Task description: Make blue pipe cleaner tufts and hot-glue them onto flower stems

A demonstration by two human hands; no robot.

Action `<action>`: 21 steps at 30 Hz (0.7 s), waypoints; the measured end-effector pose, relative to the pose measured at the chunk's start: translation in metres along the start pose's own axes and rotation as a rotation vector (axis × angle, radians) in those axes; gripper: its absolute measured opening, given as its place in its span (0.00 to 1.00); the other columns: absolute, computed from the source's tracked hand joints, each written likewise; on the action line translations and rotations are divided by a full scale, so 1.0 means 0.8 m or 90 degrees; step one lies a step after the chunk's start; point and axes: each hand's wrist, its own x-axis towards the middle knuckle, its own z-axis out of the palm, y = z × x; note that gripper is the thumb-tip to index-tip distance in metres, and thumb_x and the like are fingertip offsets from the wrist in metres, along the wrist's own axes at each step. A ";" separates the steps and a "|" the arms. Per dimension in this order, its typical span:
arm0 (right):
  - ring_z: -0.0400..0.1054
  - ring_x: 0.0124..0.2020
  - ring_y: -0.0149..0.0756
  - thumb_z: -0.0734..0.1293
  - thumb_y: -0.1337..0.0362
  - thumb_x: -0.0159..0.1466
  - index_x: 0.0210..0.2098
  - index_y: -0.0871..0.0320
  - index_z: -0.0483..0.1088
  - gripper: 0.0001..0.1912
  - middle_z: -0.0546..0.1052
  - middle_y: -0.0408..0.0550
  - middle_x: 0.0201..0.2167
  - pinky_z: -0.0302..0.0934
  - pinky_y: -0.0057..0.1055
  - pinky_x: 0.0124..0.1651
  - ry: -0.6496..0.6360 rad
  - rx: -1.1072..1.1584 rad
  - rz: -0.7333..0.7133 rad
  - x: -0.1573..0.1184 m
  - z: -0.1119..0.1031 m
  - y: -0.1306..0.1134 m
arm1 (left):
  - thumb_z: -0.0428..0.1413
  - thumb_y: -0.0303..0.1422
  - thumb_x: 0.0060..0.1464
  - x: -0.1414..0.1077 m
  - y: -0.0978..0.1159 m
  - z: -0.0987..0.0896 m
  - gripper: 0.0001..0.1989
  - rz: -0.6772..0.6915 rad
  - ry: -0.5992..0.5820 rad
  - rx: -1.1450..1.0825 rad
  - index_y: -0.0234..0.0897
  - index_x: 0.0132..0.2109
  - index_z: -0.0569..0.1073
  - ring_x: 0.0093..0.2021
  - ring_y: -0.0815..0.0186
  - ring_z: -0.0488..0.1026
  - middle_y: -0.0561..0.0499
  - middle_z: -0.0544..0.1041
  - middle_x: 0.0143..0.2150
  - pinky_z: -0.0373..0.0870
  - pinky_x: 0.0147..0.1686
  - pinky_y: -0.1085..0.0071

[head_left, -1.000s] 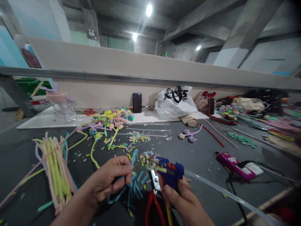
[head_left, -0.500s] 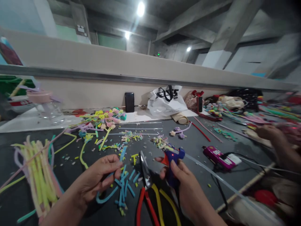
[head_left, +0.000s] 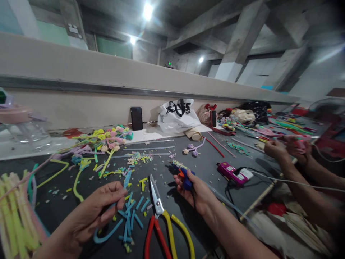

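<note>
- The left hand (head_left: 109, 203) pinches a blue fuzzy strip (head_left: 127, 178) between thumb and fingers; one end stands up above the fingertips and the rest curves in a loop below, over the bench (head_left: 56, 205).
- The right hand (head_left: 198, 190) is wrapped around a blue glue gun (head_left: 188, 182) with an orange trigger, well apart from the strip; the nozzle end points away from the person, near a heap of small coloured bits.
- Short blue pieces (head_left: 132, 220) lie scattered and crossed just right of the loop.
- Between the two hands lie silver blades (head_left: 155, 194), with red handles (head_left: 149, 237) and yellow handles (head_left: 170, 235) spread toward the person.
- A purple power strip (head_left: 232, 173) lies right of the glue gun.
- Fuzzy flowers (head_left: 111, 138) are piled beyond the left hand, with a dark phone (head_left: 136, 119) upright behind them and a white bag (head_left: 174, 122) farther right.
- At far right, a co-worker's hands (head_left: 277, 150) hold something pink, its form unclear.
</note>
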 end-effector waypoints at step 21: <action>0.63 0.19 0.29 0.63 0.66 0.58 0.25 0.55 0.70 0.06 0.72 0.39 0.18 0.53 0.24 0.26 -0.122 -0.971 -0.292 -0.039 0.037 -0.026 | 0.58 0.34 0.49 -0.012 0.016 -0.001 0.11 0.054 0.013 -0.016 0.34 0.25 0.66 0.08 0.83 0.46 0.60 0.64 0.15 0.41 0.06 0.86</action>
